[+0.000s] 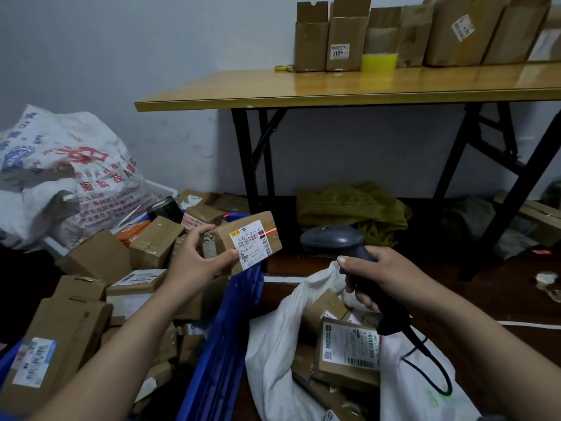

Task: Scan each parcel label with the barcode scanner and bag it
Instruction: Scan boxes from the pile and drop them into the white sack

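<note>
The room is dim and everything looks a bit soft. Light shines off the worktop (334,86) in pale patches. The floor (501,299) under it is dark. Lines bend near the edges. A red line glows on the parcel (247,241).

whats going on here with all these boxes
A person is scanning parcels. Their left hand holds a small cardboard parcel above the blue crate, label turned to the barcode scanner gripped in the right hand. The red scan line falls on the label's right edge. The open white bag below the scanner already holds several labelled parcels, and many boxes are in the crate.
</note>
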